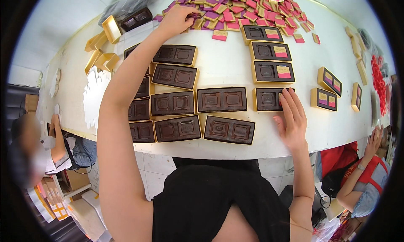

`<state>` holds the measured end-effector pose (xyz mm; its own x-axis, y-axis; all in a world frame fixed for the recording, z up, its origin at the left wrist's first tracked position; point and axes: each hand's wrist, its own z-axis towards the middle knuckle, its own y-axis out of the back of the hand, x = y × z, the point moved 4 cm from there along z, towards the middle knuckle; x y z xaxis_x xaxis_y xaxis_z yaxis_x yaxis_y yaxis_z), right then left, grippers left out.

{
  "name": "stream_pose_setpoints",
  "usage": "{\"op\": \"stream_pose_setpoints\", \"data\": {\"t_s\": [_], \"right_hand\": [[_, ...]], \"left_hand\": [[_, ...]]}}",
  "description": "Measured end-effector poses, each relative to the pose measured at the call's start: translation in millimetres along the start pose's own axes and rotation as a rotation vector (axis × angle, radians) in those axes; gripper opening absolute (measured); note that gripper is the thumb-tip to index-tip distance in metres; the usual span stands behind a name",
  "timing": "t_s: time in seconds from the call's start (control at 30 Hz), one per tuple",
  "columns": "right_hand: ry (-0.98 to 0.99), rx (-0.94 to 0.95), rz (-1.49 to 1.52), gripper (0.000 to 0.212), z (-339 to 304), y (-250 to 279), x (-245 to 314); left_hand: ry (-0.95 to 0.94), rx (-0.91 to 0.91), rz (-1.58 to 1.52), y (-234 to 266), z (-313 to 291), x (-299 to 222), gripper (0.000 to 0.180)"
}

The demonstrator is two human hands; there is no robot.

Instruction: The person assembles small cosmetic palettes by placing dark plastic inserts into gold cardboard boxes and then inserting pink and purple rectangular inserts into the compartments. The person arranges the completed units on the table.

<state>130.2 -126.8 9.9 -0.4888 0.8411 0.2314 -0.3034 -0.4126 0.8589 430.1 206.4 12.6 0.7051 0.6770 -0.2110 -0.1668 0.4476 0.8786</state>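
My left hand (pixel 176 21) reaches to the near-left edge of a heap of small wrapped squares (pixel 252 8), some pink and gold, some purple and gold. Its fingers curl in a pinch at a purple square (pixel 194 15). My right hand (pixel 293 120) lies with fingers stretched over the right compartment of a gold box with a dark two-compartment insert (pixel 266 100). The thumb stands apart; a sliver of pink shows beside the fingertips. Behind that box, a column of similar boxes (pixel 272 71) each carries a pink-and-gold square in the right compartment, the left compartment bare.
Boxes with unfilled dark inserts (pixel 173 103) stand in rows at centre left, partly behind my left forearm. Filled boxes (pixel 326 99) sit at right, beyond them red ribbon (pixel 378 84). Gold sleeves (pixel 103 42) and white card pieces (pixel 96 92) lie left. People work at both sides.
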Motion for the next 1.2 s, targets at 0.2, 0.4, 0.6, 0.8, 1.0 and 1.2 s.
{"op": "stream_pose_setpoints", "data": {"t_s": [0.2,0.4,0.6,0.8,1.0,1.2], "right_hand": [[0.091,-0.071,-0.042,0.043,14,15,7],[-0.163,-0.257,0.412,0.025,111,32,-2],[-0.436,0.146,0.834,0.027,207,-26,-32],[-0.466,0.259,0.805,0.022,212,-36,-59],[0.061,0.274,0.329,0.027,232,-51,-90],[-0.160,0.361,0.392,0.028,233,-53,-91]], "left_hand": [[0.487,-0.259,-0.678,11,0,8,0.031],[0.535,0.039,-1.371,0,21,-74,0.037],[0.498,0.252,-1.151,8,26,-132,0.057],[0.559,0.410,-1.213,-8,20,-113,0.048],[0.665,0.363,-0.991,-16,33,-113,0.031],[0.235,0.166,-0.473,-20,46,-132,0.038]]}}
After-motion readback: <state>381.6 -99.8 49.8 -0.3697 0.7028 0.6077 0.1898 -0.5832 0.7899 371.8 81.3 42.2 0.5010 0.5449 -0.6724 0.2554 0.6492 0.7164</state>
